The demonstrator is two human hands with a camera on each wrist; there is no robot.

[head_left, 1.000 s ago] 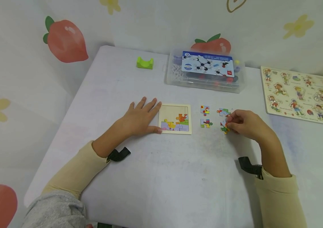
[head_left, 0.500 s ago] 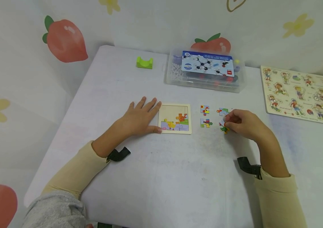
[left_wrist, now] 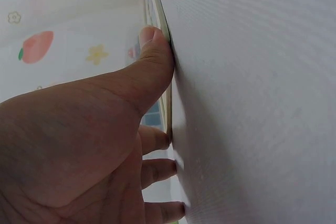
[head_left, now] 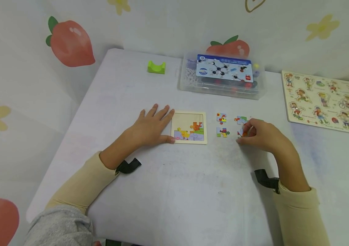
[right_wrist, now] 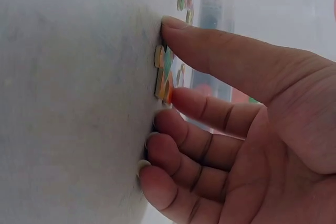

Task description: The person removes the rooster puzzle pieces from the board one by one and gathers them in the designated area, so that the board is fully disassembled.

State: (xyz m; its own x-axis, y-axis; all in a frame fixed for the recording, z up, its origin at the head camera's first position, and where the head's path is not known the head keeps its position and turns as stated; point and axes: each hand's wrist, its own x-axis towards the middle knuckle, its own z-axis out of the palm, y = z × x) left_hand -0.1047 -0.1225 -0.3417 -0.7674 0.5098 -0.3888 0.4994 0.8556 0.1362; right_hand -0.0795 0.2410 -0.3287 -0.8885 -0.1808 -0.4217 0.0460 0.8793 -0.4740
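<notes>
Right of the square wooden tray (head_left: 186, 119), the right hand (head_left: 262, 135) has opened wider round one multicoloured jigsaw piece (right_wrist: 160, 82), not yet placed; its grip I cannot tell. Left hand (head_left: 149, 130) lies spread.

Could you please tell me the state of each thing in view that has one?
Puzzle tray: partly filled, near row laid, far part bare.
Three loose pieces: picture side up, apart from one another.
Fourth piece: outside the tray, partly hidden.
Right hand: fingers curved around the fourth piece; grip unclear.
Left hand: fingers spread, touching the tray.
Plastic case: looks closed.
Figure board: lying flat.
Green stand: notch upward.
</notes>
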